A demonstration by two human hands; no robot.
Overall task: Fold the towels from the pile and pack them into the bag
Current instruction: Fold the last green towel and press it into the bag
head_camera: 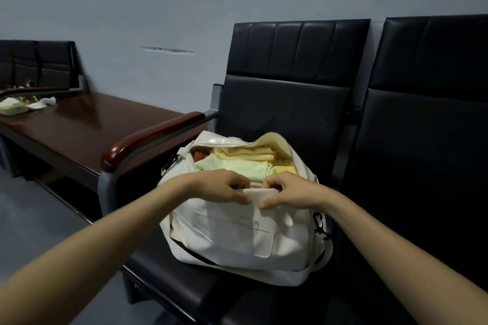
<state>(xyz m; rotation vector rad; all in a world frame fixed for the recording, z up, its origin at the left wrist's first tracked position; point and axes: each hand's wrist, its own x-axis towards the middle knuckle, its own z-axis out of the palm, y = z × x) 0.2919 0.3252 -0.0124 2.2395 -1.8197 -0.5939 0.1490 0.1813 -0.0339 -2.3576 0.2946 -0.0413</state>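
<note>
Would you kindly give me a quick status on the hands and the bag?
Left hand and right hand pinch near rim of bag. Bag open on chair, folded towels inside. Nothing in the way.

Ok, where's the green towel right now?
Head view, centre: the green towel lies inside the open white bag on the black chair, nearer than the yellow towels, just beyond the left hand and right hand pinching the bag's near rim.

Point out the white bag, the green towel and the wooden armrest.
white bag [237, 240]: head view, front pocket panel.
green towel [232, 167]: head view, top fold inside the bag.
wooden armrest [155, 134]: head view, middle of its top.
</note>
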